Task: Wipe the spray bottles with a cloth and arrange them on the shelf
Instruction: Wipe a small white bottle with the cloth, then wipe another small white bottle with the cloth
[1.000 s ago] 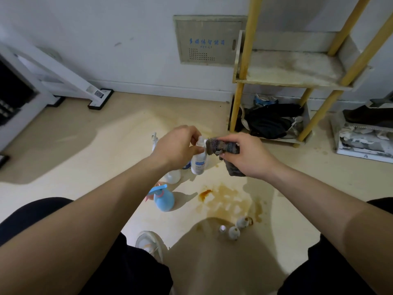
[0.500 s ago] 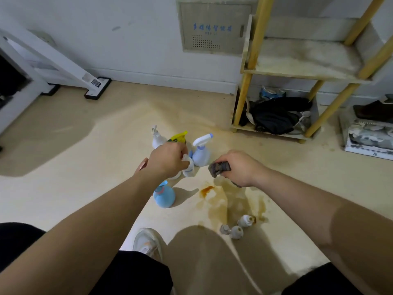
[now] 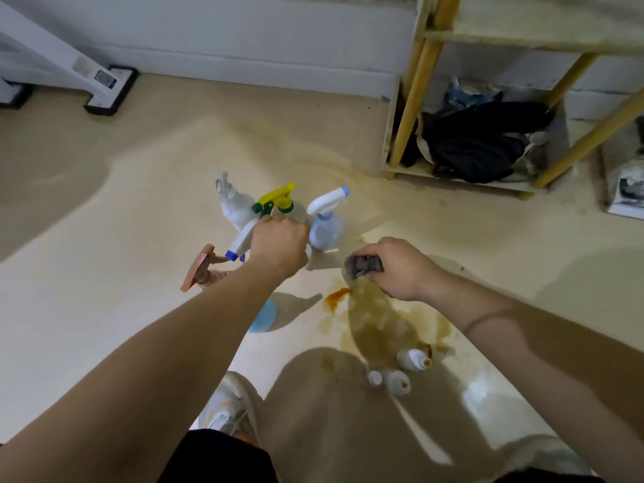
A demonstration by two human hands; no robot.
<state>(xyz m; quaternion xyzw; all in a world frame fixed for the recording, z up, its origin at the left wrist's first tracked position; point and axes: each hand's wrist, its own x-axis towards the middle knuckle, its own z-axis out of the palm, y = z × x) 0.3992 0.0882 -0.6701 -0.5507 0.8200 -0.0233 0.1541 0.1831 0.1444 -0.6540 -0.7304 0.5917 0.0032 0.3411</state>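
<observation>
Entry: my left hand (image 3: pixel 280 244) has dropped from chest height into the floor cluster, closed on a white-and-blue trigger sprayer (image 3: pixel 240 242) beside the yellow-trigger bottle (image 3: pixel 278 202) and pale blue bottle (image 3: pixel 326 224). Right hand (image 3: pixel 400 268) has lowered too, fist clamping the grey cloth (image 3: pixel 362 264). I judge one bottle finished, another selected; shelf (image 3: pixel 418 99) receives none yet.

The left hand (image 3: pixel 278 247) grips a white sprayer (image 3: pixel 242 242) with a blue nozzle among bottles standing on the floor (image 3: pixel 104 273). The right hand (image 3: pixel 400 270) clutches a dark cloth (image 3: pixel 362 264) over a brown stain (image 3: pixel 380 325). The shelf (image 3: pixel 414 81) stands near the wall, well apart from the bottles.
</observation>
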